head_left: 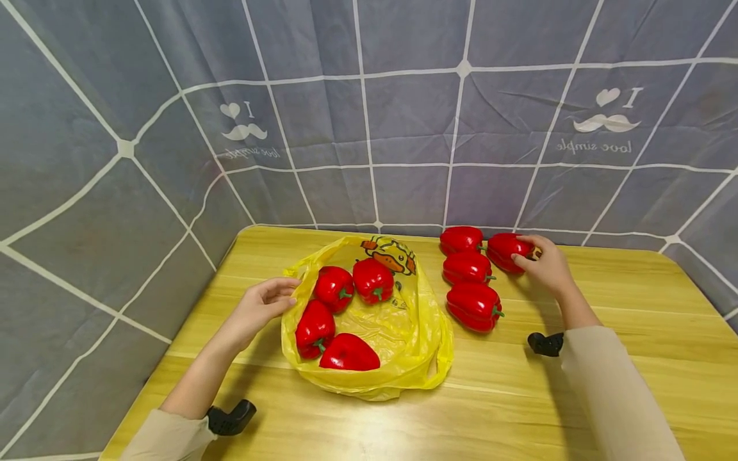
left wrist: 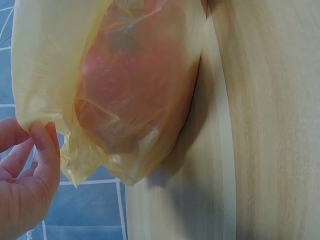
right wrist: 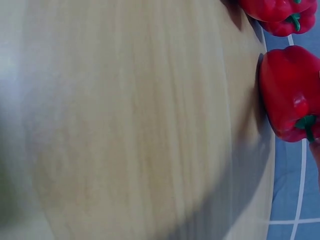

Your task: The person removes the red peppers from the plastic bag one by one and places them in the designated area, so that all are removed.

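A yellow plastic bag [head_left: 423,346] sits with its mouth spread wide, and several red bell peppers [head_left: 348,352] lie inside. My left hand [head_left: 256,312] pinches the bag's left rim; in the left wrist view its thumb and fingers [left wrist: 45,145] hold the thin plastic, with red showing through. At the back right my right hand [head_left: 544,262] grips a red bell pepper [head_left: 504,250] from its right side, fingers over the top. The right wrist view has this same bell pepper [right wrist: 290,95] at its right edge, its green stem turned toward the hand, which is mostly cut off.
Between the bag and my right hand, three more red bell peppers [head_left: 474,306] lie in a row on the wooden table [head_left: 634,320]. A grey curtain [head_left: 415,128] with white lines hangs behind the table's far edge. A black device [head_left: 232,419] is on each wrist.
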### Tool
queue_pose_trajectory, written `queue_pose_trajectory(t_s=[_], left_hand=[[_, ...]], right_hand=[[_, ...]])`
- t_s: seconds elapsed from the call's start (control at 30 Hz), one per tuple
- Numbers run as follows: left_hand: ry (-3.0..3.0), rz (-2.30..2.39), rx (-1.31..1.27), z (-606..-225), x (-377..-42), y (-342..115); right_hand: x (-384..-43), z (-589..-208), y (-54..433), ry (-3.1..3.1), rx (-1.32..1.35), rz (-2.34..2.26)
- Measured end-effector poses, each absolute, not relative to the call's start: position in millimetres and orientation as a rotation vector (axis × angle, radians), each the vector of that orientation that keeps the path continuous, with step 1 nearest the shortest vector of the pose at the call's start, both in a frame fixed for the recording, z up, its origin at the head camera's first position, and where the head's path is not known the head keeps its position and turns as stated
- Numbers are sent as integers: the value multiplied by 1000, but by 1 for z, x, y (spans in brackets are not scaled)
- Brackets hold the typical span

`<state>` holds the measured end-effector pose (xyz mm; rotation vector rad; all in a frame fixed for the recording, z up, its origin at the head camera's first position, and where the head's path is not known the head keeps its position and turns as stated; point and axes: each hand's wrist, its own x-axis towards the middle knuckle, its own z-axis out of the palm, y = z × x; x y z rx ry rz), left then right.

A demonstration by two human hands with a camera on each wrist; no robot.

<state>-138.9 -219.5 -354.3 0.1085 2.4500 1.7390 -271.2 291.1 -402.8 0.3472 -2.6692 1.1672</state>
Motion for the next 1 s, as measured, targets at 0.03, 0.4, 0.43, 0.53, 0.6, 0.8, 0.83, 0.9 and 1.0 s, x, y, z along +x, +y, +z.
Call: queue_pose_trajectory(t_s=[0.03, 0.4, 0.43, 0.53, 0.6, 0.8, 0.83, 0.9, 1.0], left_hand=[[2449, 1740, 108, -354, -139, -219], [2446, 1750, 116, -354, -140, -218], [2444, 1752, 118, -355, -140, -219], [2438, 1757, 124, -355, -140, -219], [2435, 1761, 126, -355, -139, -219], [2434, 1768, 127, -355, -138, -219], [2434, 1768, 128, -355, -138, -219], [2437, 1765, 126, -355, -138, -219], [2441, 1761, 123, -354, -138, -220]], right_hand=[[-272, -402, 291, -2674, 355, 1154], [-280, -398, 293, -2735, 418, 1016], [-280, -398, 293, -2737, 423, 1014], [-280, -398, 293, -2742, 443, 1028], [-281, -397, 294, -2742, 465, 1040], [-280, -393, 296, -2737, 498, 1089], [-279, -391, 297, -2742, 492, 1090], [-276, -386, 299, -2759, 469, 1083], [-272, -377, 299, -2796, 439, 1027]])
